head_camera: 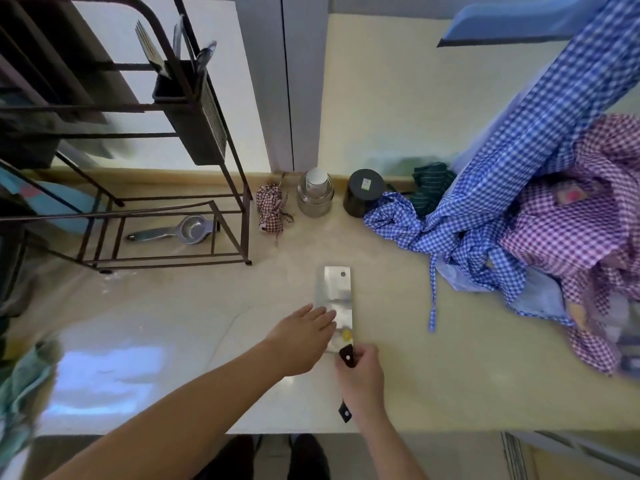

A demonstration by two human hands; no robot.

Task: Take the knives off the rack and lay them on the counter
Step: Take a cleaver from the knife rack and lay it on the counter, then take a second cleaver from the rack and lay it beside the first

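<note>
So the cleaver (335, 303) is lying flat on the surface (433, 368), near the front edge and roughly in the middle, blade pointing toward the back wall and handle toward the person. Right hand (360, 375) is wrapped around the black handle, fingers closed on it, with the butt end poking out below the palm. Left hand (304, 337) is open, fingers together and flat, resting on the blade's left side just ahead of the handle. The rack (214, 140) stands at the back left corner of the surface, well apart from the cleaver, with a squeezer (183, 230) lying under it. Checked cloths (485, 216) are piled along the right side, and two jars (315, 192) sit by the back edge.
</note>
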